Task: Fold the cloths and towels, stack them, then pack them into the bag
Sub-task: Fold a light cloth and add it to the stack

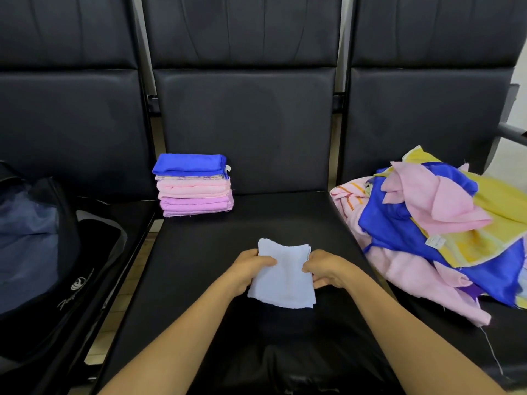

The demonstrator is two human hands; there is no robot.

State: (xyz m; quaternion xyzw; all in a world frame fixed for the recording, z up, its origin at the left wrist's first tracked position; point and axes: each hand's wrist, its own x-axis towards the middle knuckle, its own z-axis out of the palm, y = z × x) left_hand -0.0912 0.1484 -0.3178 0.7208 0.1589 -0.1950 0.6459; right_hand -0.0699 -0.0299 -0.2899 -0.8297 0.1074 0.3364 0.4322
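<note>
Both hands (248, 269) (328, 270) pinch the folded cloth (282, 276) — long axis pointing away.

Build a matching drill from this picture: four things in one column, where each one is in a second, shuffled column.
1. bag
2. stack
3. pile
4. pale blue cloth

A. right seat
B. held by left hand and right hand
C. left seat
D. back of middle seat

Pairs: 1-C, 2-D, 3-A, 4-B

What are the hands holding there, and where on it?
A small folded light blue cloth: the left hand grips its left edge, the right hand its right edge.
</note>
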